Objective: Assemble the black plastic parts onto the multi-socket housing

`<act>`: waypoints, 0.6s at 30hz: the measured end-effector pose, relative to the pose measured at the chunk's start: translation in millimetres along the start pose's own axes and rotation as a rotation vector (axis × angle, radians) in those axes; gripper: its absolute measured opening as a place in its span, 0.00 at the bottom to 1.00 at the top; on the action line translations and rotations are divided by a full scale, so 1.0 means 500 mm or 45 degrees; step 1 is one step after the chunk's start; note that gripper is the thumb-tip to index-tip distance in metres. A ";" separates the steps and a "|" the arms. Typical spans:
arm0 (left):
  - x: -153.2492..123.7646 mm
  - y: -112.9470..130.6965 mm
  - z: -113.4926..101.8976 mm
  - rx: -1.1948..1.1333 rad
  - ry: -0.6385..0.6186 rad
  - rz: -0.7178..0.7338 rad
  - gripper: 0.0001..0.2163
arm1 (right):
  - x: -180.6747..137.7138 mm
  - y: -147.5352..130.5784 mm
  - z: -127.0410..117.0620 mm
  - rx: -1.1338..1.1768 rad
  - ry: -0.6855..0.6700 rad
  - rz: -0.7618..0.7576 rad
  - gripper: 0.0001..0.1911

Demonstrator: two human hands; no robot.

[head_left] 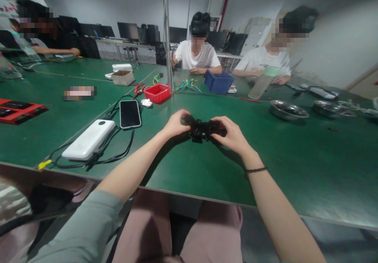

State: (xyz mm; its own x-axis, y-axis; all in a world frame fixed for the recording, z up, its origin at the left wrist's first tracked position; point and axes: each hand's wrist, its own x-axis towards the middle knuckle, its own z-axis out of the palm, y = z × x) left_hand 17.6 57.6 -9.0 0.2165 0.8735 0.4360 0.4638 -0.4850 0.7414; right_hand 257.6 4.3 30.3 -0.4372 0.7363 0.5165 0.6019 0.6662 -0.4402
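My left hand point(175, 123) and my right hand point(232, 135) are both closed on a small black part point(201, 129), held between them just above the green table point(206, 164). The left fingers pinch its left end, the right fingers wrap its right end. The part looks like a bundle of black plastic or cable; its exact shape is hard to make out. A thin black band sits on my right wrist.
A white power bank point(88, 139) with black cables and a dark phone point(130, 114) lie to the left. A red tray point(157, 93), coloured wires point(186, 85), a blue bin point(218, 82), a bottle point(261, 82) and metal bowls point(288, 110) stand farther back. Three other people sit at the table.
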 end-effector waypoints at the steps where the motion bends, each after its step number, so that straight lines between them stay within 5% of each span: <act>1: -0.002 0.001 0.002 -0.007 0.011 -0.002 0.19 | 0.000 0.001 0.001 0.017 0.013 0.018 0.19; 10: -0.010 -0.001 0.004 0.150 -0.029 0.096 0.26 | -0.002 0.000 0.005 0.280 0.121 0.175 0.20; 18: -0.008 -0.002 0.005 0.313 -0.063 0.093 0.22 | -0.004 0.006 0.014 0.271 0.147 0.144 0.17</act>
State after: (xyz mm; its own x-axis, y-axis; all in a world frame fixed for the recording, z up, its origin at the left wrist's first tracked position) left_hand 18.3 54.5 -12.8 0.2961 0.8405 0.4538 0.6388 -0.5275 0.5601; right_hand 255.9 5.7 22.8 -0.2882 0.7972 0.5304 0.4834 0.5993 -0.6380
